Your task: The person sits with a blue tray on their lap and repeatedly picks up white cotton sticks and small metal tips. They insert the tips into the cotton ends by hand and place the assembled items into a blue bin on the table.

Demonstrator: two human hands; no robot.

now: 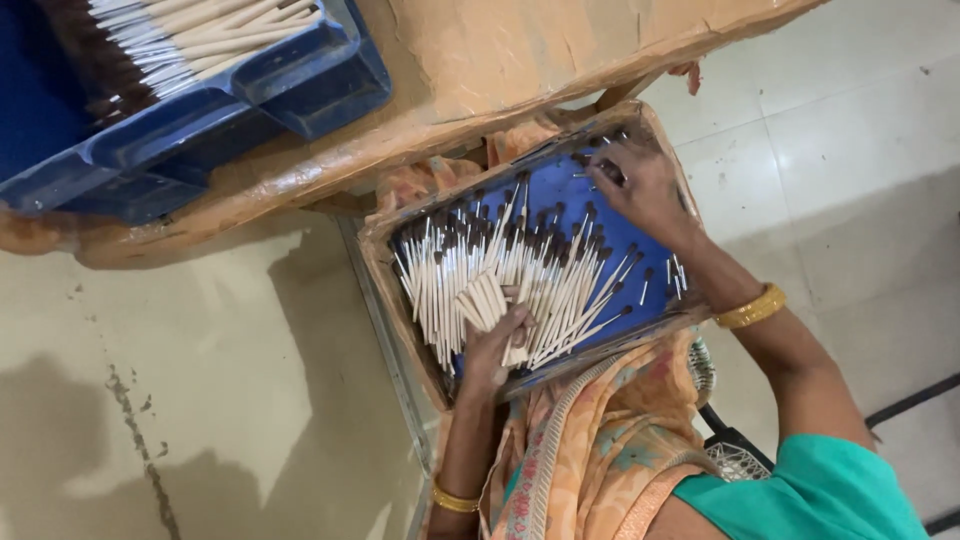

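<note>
1. The shallow blue tray with worn cardboard-brown rims [640, 290] rests tilted on the person's lap, so the pale wooden sticks with dark tips [500, 270] lie fanned, tips upward;
2. The left hand [495, 350] curls closed around a small bundle of sticks at the tray's lower edge;
3. The right hand [640, 185], fingers spread, presses on loose sticks near the upper corner;
4. A blue plastic crate [300, 80] of similar sticks sits on the orange-brown worktop [520, 60]; no labels show.

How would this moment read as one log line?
left hand: holds bunch of sticks | right hand: spread in blue tray | sticks: pale, dark-tipped
</note>
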